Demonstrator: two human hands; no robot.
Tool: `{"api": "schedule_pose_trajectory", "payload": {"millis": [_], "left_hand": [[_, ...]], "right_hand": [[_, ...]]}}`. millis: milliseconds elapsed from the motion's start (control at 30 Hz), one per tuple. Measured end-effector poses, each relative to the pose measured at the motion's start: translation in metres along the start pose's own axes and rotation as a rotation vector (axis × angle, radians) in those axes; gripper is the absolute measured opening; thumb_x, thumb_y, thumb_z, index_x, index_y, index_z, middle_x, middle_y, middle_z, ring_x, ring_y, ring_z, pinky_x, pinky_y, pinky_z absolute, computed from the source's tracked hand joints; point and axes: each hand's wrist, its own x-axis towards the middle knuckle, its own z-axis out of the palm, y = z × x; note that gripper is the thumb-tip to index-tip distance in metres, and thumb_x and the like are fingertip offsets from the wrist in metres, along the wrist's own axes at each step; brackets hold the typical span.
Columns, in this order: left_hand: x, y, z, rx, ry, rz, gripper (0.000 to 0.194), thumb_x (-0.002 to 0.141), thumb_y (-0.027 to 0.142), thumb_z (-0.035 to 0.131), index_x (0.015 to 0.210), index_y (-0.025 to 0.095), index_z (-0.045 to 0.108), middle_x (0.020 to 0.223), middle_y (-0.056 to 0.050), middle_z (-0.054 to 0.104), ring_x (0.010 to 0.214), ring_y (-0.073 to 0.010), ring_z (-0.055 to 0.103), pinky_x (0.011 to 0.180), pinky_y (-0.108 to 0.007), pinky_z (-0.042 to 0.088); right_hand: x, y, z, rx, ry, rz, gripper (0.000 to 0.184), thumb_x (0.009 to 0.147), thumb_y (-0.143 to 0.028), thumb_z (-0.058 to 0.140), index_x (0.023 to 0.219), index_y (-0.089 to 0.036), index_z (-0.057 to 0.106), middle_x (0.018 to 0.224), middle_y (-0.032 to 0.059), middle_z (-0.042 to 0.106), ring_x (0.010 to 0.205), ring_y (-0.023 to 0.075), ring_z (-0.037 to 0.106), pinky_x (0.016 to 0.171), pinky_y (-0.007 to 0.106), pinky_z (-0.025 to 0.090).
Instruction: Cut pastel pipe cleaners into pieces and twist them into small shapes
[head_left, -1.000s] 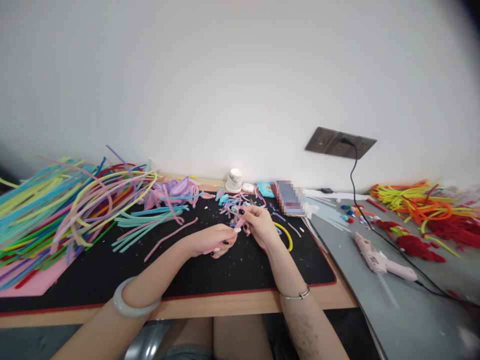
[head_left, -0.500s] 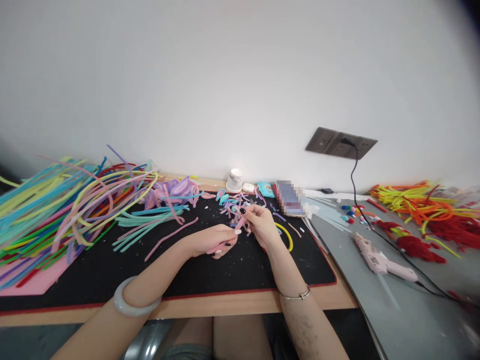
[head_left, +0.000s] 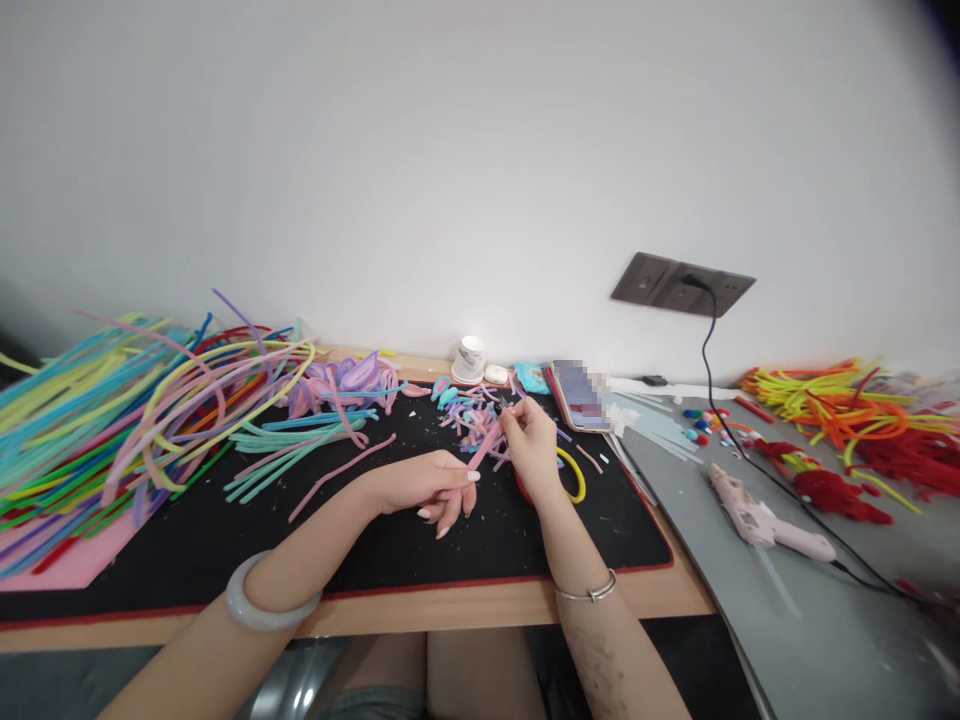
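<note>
A: Position of the thin pink fuzzy strip (head_left: 485, 447)?

B: Centre of frame, slanting up rightward over the black, red-edged mat (head_left: 420, 553).

A: Hand states?

B: Left hand (head_left: 431, 486) pinches the strip's lower end. Right hand (head_left: 532, 450) is curled at its upper end; cannot tell whether it grips.

A: Nearby?

B: Pastel fuzzy cuttings (head_left: 466, 412) just beyond; yellow curved piece (head_left: 578, 476) right of the right hand.

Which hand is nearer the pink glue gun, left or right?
Right. The right hand is left of the glue gun, over the black mat; the left hand is farther left, beyond the right one.
</note>
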Motion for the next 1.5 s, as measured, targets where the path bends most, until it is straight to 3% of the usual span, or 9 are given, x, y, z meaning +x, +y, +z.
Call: {"api": "schedule_pose_trajectory", "payload": {"millis": [233,433,533,633,767,933,1067,1367,1500], "left_hand": [[0.0,0.0,-0.002,-0.072,-0.026,-0.011,0.04,0.084,0.042,0.041,0.07,0.008,0.058,0.045,-0.005,0.06,0.028,-0.0055,0.038,0.032,-0.018,0.022],[-0.004,-0.004,-0.016,-0.058,-0.074,-0.082,0.036,0.081,0.04,0.047,0.075,0.008,0.061,0.064,-0.011,0.067,0.035,-0.0054,0.043,0.036,-0.018,0.027],[-0.006,-0.003,-0.019,-0.027,-0.086,-0.117,0.032,0.078,0.038,0.052,0.084,0.009,0.062,0.075,-0.012,0.068,0.039,-0.0049,0.043,0.039,-0.018,0.029],[-0.005,-0.002,-0.018,-0.045,0.032,-0.083,0.034,0.077,0.039,0.053,0.092,0.01,0.061,0.074,-0.009,0.065,0.04,-0.0045,0.041,0.039,-0.018,0.028],[-0.002,0.001,-0.016,-0.12,0.281,0.043,0.037,0.077,0.043,0.052,0.093,0.01,0.06,0.072,-0.005,0.06,0.042,-0.0028,0.033,0.039,-0.017,0.022],[-0.002,0.005,-0.013,-0.086,0.308,0.049,0.046,0.076,0.051,0.047,0.081,0.008,0.063,0.053,0.0,0.048,0.04,-0.0039,0.027,0.04,-0.019,0.018],[-0.001,0.002,-0.009,0.051,0.271,0.034,0.04,0.069,0.048,0.059,0.072,0.008,0.064,0.04,0.007,0.03,0.04,-0.004,0.023,0.041,-0.02,0.019],[0.003,-0.004,-0.008,0.091,0.286,-0.006,0.03,0.071,0.037,0.058,0.075,0.009,0.066,0.049,0.002,0.048,0.042,-0.0055,0.038,0.043,-0.019,0.029],[0.005,-0.006,-0.008,0.037,0.26,-0.027,0.022,0.072,0.03,0.055,0.072,0.01,0.064,0.053,0.0,0.052,0.045,-0.0068,0.045,0.045,-0.018,0.033]], "right_hand": [[0.0,-0.007,-0.004,-0.09,0.18,-0.02,0.019,0.076,-0.029,0.048,0.061,-0.019,0.04,0.055,-0.0035,0.041,0.052,0.0102,0.036,0.051,0.023,0.029],[0.007,0.005,-0.003,0.303,0.261,0.073,0.023,0.074,-0.033,0.052,0.064,-0.019,0.038,0.054,-0.0051,0.041,0.047,0.0077,0.036,0.045,0.021,0.03],[0.01,0.009,-0.005,0.565,0.217,0.147,0.028,0.071,-0.035,0.057,0.063,-0.02,0.035,0.05,-0.0077,0.037,0.04,0.0052,0.028,0.039,0.02,0.025],[0.009,0.005,-0.006,0.691,0.045,0.182,0.029,0.069,-0.034,0.06,0.063,-0.02,0.035,0.045,-0.0091,0.036,0.036,0.0043,0.025,0.036,0.019,0.022],[0.001,-0.003,-0.003,0.606,-0.271,0.185,0.025,0.069,-0.033,0.06,0.063,-0.019,0.04,0.044,-0.0079,0.042,0.035,0.0045,0.031,0.037,0.018,0.023],[-0.005,-0.005,0.003,0.392,-0.481,0.111,0.022,0.071,-0.031,0.057,0.063,-0.017,0.042,0.046,-0.0066,0.044,0.039,0.0054,0.036,0.039,0.018,0.026],[-0.006,-0.003,0.008,0.276,-0.475,0.04,0.018,0.073,-0.027,0.054,0.063,-0.018,0.042,0.05,-0.0059,0.044,0.042,0.0064,0.037,0.043,0.019,0.029],[-0.013,-0.003,0.017,0.1,-0.255,-0.067,0.018,0.073,-0.024,0.052,0.061,-0.018,0.042,0.053,-0.0046,0.042,0.047,0.0081,0.038,0.047,0.021,0.03],[-0.013,-0.003,0.02,0.204,-0.284,0.014,0.015,0.072,-0.025,0.054,0.064,-0.017,0.045,0.055,-0.0043,0.045,0.048,0.008,0.042,0.047,0.02,0.033]]}}
